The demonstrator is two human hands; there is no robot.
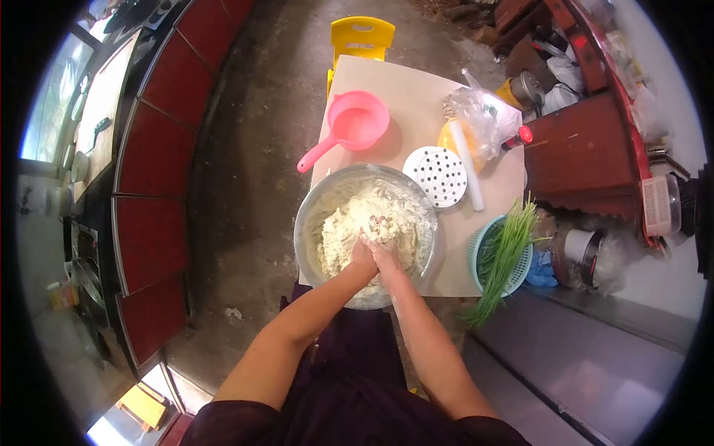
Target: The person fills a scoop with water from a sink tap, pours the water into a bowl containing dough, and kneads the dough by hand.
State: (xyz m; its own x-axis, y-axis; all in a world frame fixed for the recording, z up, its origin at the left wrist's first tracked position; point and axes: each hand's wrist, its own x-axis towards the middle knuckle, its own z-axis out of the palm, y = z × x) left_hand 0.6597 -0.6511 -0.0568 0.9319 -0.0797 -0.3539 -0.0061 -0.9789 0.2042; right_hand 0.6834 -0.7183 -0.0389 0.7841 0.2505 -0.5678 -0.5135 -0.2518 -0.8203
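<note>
A wide metal bowl stands at the near edge of the table, holding crumbly, pale flour dough. Both hands are down in it, close together near the middle. My right hand is caked with dough, its fingers curled into the clumps and closed on them. Against its inner side lies my left hand, touching the dough; its fingers are mostly hidden. Loose flour coats the bowl's inner wall.
On the table are a pink ladle, a white perforated disc, a white rod and plastic bags. A teal basket of long green stalks overhangs the right edge. Behind stands a yellow chair.
</note>
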